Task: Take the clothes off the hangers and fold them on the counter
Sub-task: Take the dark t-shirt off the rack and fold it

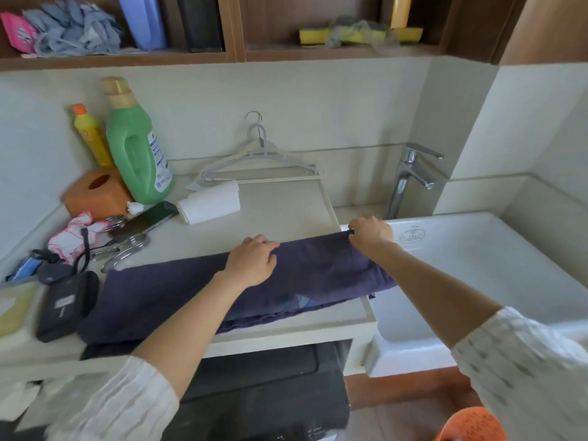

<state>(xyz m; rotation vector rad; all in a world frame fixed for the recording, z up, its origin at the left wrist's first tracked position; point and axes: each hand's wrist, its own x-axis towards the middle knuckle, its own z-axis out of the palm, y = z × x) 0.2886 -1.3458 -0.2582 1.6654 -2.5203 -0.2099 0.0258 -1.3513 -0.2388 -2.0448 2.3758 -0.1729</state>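
The dark purple garment [178,291] lies spread lengthwise across the front of the desk [286,202], its near edge drooping over the front lip and its right end reaching the sink [509,249]; it looks soft, light and limp, so it should crease wherever it is pressed and is best taken by its edges or corners; the left hand [253,261] rests on the cloth near its far edge, fingers curled into the fabric; the right hand [370,233] pinches the far right corner; behind, two bare hangers [261,163] lean against the wall; a green detergent bottle [136,148] and a paper roll [210,202] stand well apart from the cloth.
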